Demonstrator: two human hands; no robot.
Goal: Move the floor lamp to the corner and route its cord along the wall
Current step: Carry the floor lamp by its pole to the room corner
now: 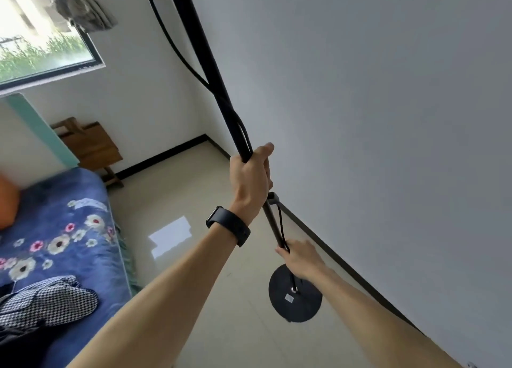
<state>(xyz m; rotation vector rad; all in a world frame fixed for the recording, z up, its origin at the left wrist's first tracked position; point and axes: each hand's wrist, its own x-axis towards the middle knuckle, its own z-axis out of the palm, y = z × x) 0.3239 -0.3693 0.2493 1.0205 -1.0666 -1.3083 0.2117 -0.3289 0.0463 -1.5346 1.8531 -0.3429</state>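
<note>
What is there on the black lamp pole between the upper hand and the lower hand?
In the head view, between the left hand and right hand, the thin black metal lamp pole carries a small dark clip and a hanging loop of black cord.

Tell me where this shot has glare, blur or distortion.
Head view: window blown out by daylight; bright reflected patch on the floor; bed and orange pillow edges smeared by motion blur; wide-angle lens tilts walls and bows the lamp pole; both hands fairly sharp.
</note>
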